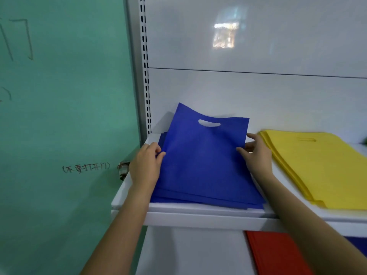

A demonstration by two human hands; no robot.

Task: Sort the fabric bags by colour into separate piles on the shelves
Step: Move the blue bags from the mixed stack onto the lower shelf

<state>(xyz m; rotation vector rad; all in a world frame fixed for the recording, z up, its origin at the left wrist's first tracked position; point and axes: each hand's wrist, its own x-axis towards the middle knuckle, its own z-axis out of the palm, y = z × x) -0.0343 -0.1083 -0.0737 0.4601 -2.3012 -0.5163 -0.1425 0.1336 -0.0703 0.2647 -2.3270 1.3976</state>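
On the far left I see a green painted door (65, 116) with handwritten characters on it and a round metal door knob (123, 169) at its right edge. Next to that stands the white slotted steel upright (146, 76) of the shelving.

The left hand (146, 165) is over the left end of the upper white shelf (198, 219). Its fingers are curled and pinch the left edge of the top royal-blue non-woven fabric bag (204, 155). That bag lies on a stack of matching blue fabric bags (208, 199) at the left end of the shelf. Its long axis runs from the shelf's front edge toward the back panel. The end with the oval die-cut handle hole points away from me and is lifted, with its far left corner up in front of the white back panel (258, 92). The near end stays down on the stack.

The right hand (256, 155) holds the bag's right edge, thumb on top of the fabric and fingers spread loosely behind the edge.

Just to the right on the same shelf is a flat stack of yellow fabric bags (321, 165), handle holes also toward the back, apart from the blue stack.

On the lower shelf, a stack of red fabric bags (278, 253) shows below my right forearm, with a sliver of dark blue fabric (355, 243) beyond it.
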